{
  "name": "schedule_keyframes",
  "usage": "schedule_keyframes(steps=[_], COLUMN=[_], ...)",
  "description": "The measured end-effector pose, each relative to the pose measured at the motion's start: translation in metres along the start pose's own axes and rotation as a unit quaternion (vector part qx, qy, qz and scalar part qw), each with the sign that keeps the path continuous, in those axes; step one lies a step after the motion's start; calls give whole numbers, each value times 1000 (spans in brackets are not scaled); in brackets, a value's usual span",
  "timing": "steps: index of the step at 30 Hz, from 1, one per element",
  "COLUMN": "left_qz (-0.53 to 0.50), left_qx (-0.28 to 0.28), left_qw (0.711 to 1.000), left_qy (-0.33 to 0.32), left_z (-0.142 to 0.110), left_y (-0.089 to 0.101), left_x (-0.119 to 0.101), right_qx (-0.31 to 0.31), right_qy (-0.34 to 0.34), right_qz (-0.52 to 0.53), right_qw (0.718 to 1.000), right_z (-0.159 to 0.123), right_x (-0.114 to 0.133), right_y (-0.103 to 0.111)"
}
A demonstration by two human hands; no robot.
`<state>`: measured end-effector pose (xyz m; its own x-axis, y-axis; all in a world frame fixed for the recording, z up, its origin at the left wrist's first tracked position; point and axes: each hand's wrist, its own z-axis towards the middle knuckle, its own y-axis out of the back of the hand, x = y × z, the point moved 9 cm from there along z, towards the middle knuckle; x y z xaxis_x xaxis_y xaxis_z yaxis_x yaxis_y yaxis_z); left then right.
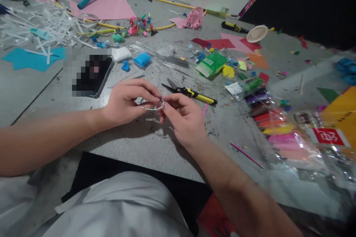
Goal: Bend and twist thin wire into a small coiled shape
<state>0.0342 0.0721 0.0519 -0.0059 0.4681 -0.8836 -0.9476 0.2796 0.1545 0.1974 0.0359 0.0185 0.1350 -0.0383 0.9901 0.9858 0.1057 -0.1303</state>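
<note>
Both hands meet over the grey table (144, 144) near its front edge. My left hand (126, 102) and my right hand (182, 116) each pinch a thin silver wire ring (152, 105) held between them, fingertips pressed together on it. Just beyond the fingers lie yellow-handled pliers (191, 93), flat on the table.
A phone (93, 76) lies at the left, with blue clay (141, 59) and a white lump (121, 53) behind it. A green box (211, 63), paper scraps and a bag of coloured clay sticks (275, 126) fill the right. White paper strips (41, 26) and pink sheet (105, 8) lie at the back.
</note>
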Motion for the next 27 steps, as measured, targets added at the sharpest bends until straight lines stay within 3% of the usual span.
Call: schedule_keyframes(steps=[4, 8, 13, 16, 20, 24, 27], left_qz=[5, -90, -237, -281, -261, -264, -252], left_qx=[16, 52, 115, 156, 127, 119, 119], left_qw=[999, 992, 961, 938, 938, 934, 942], left_qy=[-46, -64, 81, 128, 192, 210, 188], left_z=[-1, -1, -5, -11, -15, -17, -15], left_y=[-1, -4, -16, -26, -29, -33, -31], left_x=[-2, -2, 14, 16, 25, 27, 25], right_qx=[-8, -4, 36, 36, 43, 42, 34], right_qy=[-12, -13, -38, -41, -21, 15, -8], right_qz=[15, 60, 86, 74, 71, 66, 71], right_qw=[1000, 998, 995, 996, 996, 997, 997], right_z=[1, 4, 5, 5, 5, 4, 3], right_x=[-3, -4, -7, -8, -4, 4, 3], right_y=[4, 11, 13, 14, 12, 10, 10])
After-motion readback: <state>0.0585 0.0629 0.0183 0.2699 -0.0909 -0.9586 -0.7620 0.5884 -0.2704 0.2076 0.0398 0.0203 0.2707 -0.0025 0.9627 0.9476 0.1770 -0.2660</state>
